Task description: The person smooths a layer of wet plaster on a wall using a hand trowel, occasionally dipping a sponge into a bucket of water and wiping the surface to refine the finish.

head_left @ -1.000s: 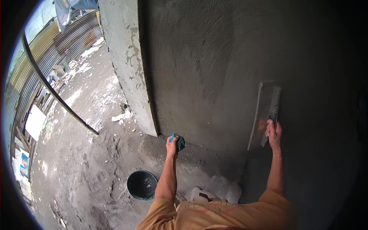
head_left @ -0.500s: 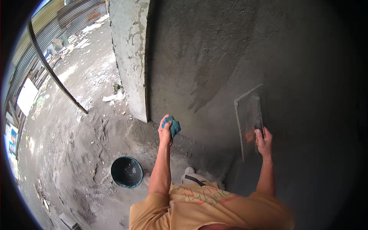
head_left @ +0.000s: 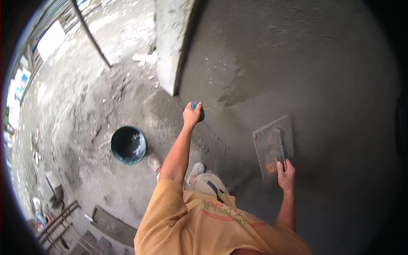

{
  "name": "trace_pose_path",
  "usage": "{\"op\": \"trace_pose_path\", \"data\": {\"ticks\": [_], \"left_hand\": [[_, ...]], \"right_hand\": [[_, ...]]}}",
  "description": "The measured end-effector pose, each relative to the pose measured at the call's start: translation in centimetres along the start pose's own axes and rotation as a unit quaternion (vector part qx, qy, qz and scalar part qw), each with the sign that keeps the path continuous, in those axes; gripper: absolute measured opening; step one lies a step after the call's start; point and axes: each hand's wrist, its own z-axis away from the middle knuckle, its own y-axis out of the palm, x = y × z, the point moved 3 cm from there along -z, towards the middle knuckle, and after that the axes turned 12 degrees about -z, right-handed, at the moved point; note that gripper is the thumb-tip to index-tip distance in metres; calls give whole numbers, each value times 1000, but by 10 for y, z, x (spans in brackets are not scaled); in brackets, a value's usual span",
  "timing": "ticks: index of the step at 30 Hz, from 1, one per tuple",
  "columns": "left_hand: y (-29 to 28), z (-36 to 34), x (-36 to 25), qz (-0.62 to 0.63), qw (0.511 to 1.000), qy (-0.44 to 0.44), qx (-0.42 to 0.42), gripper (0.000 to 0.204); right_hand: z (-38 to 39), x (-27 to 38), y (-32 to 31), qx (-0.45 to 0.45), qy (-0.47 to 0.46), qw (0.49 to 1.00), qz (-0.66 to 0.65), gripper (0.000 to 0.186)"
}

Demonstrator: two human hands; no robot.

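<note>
You are holding a flat, grey, mortar-smeared rectangular trowel (head_left: 274, 146) at the dark grey plastered wall (head_left: 327, 76), ahead of you and to your right; whether its whole face is touching the plaster, I cannot tell. Your right hand (head_left: 286, 173) is gripping the near end of its handle, thumb and visible fingers closing around it, with orange showing beside them. Most of the plate is lying beyond your grip, so uneven wrist pressure could be tipping it onto one edge and scoring any plaster that is soft.

Your left hand (head_left: 192, 114) is curling its fingers around a crumpled teal lump (head_left: 201, 114), a cloth or sponge, pinching it against the palm; some fingertips are hiding. It is hovering near the foot of a pale, rough concrete pillar (head_left: 168, 51), and a careless swing could be scraping your knuckles there. On the wall, a darker irregular patch (head_left: 240, 91) is showing; if it is wetter, it could be smearing under a hard stroke.

A round, dark green bucket (head_left: 120, 142) is standing just beside one of your pale shoes (head_left: 154, 162); a sideways step could be tipping it. Farther out, on the grey, dusty floor (head_left: 80, 131), rusty metal bars (head_left: 63, 216) are lying at lower left, where stepping back blindly could be tripping you.
</note>
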Motion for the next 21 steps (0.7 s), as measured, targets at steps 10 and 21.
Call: {"op": "trace_pose_path", "data": {"ticks": [10,21], "left_hand": [[-186,-18,478,-92,933,-237,-255,44],[-107,-137,760,-582,780,-227,35,59]], "right_hand": [[122,-191,129,333,327,834,295,35],[151,-195,266,225,523,801,188,45]]}}
